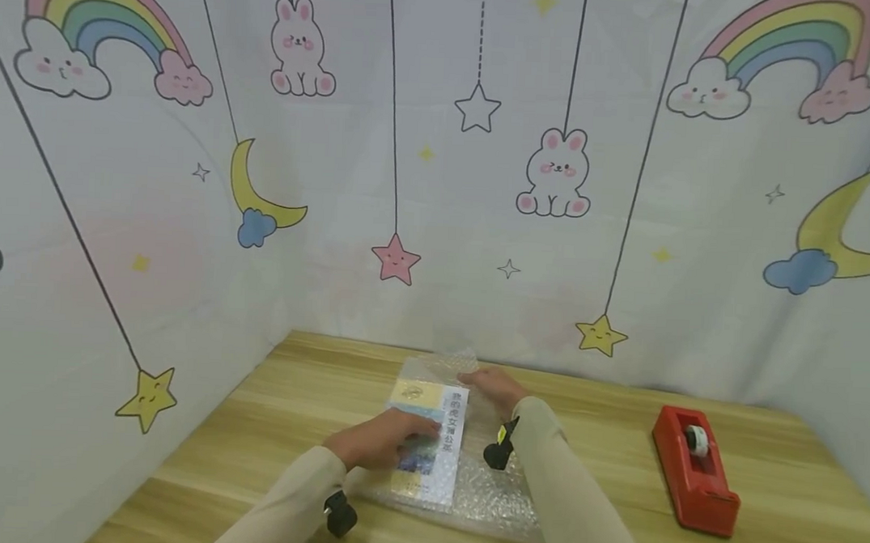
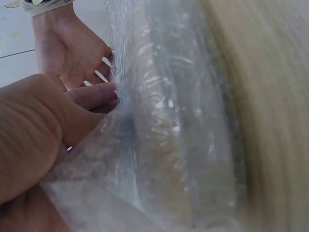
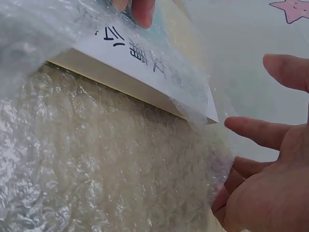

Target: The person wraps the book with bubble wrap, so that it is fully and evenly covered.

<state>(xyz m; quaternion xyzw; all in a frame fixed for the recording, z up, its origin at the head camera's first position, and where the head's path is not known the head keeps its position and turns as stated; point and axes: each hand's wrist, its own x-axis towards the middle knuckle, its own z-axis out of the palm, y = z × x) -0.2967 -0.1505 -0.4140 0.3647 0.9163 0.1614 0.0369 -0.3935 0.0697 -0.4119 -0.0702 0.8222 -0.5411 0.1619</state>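
Observation:
A book [image 1: 450,475] with a yellow and blue cover and a white strip of lettering lies flat inside clear bubble wrap [image 1: 494,501]. My left hand [image 1: 384,439] is over the book's cover, its fingers holding a flap of the wrap there. Close up in the left wrist view, the loose film [image 2: 96,193] runs by that hand's fingers. My right hand [image 1: 499,388] is at the wrap's far edge, beyond the book's upper right corner. In the right wrist view its thumb [image 3: 287,72] and index finger stand apart, while the lower fingertips touch the wrap's edge.
A red tape dispenser [image 1: 696,469] with a roll of tape stands to the right on the wooden table [image 1: 314,380]. A white cloth backdrop [image 1: 453,183] with rainbows, rabbits and stars hangs behind the table and along its sides.

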